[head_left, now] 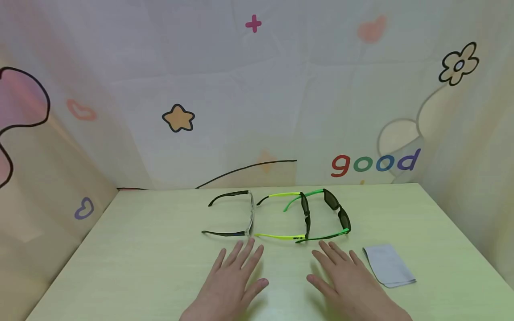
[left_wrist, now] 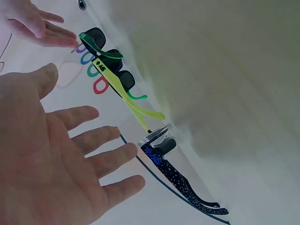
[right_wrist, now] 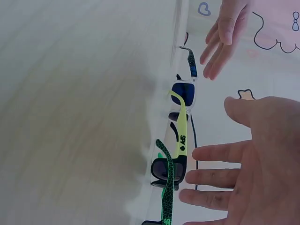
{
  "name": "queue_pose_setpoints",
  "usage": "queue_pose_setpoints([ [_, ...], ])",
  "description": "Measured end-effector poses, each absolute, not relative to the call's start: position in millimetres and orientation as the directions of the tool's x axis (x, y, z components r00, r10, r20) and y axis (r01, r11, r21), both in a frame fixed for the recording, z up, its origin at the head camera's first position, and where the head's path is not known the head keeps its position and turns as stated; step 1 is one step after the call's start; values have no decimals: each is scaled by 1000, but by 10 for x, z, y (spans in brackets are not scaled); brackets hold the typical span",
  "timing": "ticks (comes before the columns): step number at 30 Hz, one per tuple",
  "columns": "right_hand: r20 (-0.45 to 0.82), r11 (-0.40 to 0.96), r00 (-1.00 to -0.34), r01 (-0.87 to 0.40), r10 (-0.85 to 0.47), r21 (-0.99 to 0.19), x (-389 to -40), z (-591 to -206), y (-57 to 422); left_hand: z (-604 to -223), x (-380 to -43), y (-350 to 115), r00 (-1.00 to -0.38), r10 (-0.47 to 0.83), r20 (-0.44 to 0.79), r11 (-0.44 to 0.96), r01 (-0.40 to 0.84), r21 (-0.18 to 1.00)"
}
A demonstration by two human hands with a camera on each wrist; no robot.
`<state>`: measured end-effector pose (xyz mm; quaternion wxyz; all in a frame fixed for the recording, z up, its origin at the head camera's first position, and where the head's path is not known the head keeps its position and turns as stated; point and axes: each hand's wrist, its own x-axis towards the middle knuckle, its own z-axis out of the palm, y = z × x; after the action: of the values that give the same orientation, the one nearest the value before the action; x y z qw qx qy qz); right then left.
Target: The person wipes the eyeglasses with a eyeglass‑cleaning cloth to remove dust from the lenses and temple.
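Note:
Three pairs of sunglasses stand in a row on the table with their temples unfolded. Leftmost are the clear-framed sunglasses [head_left: 225,233] with speckled black temples. Yellow-green sunglasses [head_left: 281,236] with dark lenses sit in the middle. Overlapping them on the right are the green-and-black sunglasses [head_left: 331,199], turned at an angle. My left hand [head_left: 230,281] is spread palm down, its fingertips just in front of the clear-framed pair. My right hand [head_left: 349,278], fingers also spread, lies nearest the green-and-black pair. Both wrist views show fingers extended and nothing held.
A folded grey cloth [head_left: 388,265] lies on the table to the right of my right hand. Behind the pale wooden table [head_left: 132,258] hangs a printed curtain [head_left: 257,102], which also closes in both sides.

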<state>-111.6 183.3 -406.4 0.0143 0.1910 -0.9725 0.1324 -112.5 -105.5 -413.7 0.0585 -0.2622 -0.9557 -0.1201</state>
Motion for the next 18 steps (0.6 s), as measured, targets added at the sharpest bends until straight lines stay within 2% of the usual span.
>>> queue_pose_setpoints([
  [5,148,893,-924,-379,-352,-243,-1132,-4034,1857,-4115,-1150,-1046,-836,510,203,820,544,179],
  [13,67,915,-959,-284,-277,-286,-1161,-3992,1964,-4119,-1163,-1059,-815,527,242,808,569,157],
  [18,119,933,-964,-262,-239,-246,-1200,-4006,2096,-4115,-1179,-1090,-803,540,253,793,586,166],
])
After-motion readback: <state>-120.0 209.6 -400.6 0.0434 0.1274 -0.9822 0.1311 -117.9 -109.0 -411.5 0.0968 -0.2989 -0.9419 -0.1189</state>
